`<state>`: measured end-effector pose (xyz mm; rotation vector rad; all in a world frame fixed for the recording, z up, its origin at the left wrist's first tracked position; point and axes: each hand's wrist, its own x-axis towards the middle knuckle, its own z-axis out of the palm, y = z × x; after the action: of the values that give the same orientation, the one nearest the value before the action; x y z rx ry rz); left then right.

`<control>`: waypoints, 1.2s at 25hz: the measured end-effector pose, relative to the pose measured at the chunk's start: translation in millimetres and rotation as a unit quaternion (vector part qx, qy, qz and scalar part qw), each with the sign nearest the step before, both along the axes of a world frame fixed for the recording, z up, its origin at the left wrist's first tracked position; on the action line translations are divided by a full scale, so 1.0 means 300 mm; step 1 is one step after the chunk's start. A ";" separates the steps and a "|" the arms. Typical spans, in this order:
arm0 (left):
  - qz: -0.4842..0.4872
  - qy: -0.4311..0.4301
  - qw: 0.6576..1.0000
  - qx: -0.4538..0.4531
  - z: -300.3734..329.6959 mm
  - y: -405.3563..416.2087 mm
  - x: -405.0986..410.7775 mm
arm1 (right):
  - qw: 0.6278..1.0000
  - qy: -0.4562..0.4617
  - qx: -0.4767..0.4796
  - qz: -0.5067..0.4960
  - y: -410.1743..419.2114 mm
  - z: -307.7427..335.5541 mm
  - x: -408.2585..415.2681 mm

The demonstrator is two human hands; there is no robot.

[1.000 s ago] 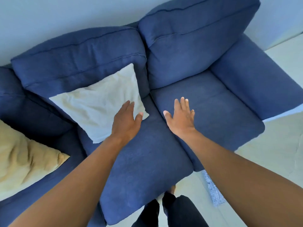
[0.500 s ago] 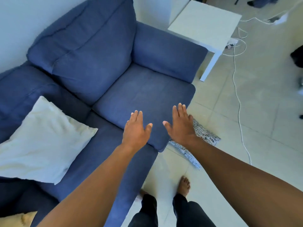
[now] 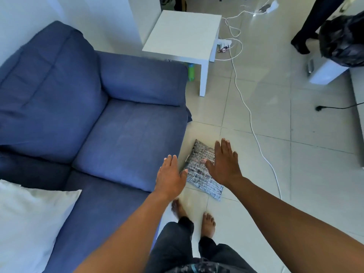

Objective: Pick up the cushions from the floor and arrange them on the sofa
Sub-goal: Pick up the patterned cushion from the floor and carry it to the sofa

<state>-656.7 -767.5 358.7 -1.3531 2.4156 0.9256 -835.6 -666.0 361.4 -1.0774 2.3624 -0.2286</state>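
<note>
A: Fingers first?
B: Both hands are spreading flat, palms down, fingers straight, gripping nothing. Right hand (image 3: 223,166) is hovering over the patterned cushion (image 3: 199,172), covering its right side; can't tell if it's touching. Left hand (image 3: 171,177) is hanging over the seat's front corner, just left of that cushion.
A: Where's the cushion lying?
B: Flat on the tiled floor (image 3: 275,125), b/w pattern, right beside the blue sofa (image 3: 118,134), just ahead of the person's bare feet (image 3: 207,223).
A: Anything on the sofa?
B: White cushion (image 3: 29,223) is sitting on the seat at lower left.
A: Further out?
B: White side table (image 3: 183,34) is standing past the armrest, w/ a white cable (image 3: 250,111) trailing across the tiles.
</note>
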 end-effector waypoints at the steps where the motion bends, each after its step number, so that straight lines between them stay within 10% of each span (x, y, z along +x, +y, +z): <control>1: -0.011 -0.009 1.000 0.005 -0.017 -0.006 -0.029 | 1.000 -0.005 -0.001 -0.009 0.003 -0.011 -0.022; 15: -0.120 -0.069 0.988 0.072 -0.316 -0.314 -0.489 | 0.983 -0.073 0.045 -0.161 -0.135 -0.381 -0.341; 30: -0.007 -0.167 0.979 0.118 -1.744 -0.493 -0.756 | 0.935 -0.188 0.116 -0.278 -0.103 -1.804 -0.539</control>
<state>-883.6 -915.4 -164.7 -1.2838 1.9952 0.8691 -997.4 -696.7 -179.9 -0.2070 2.2108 -0.3143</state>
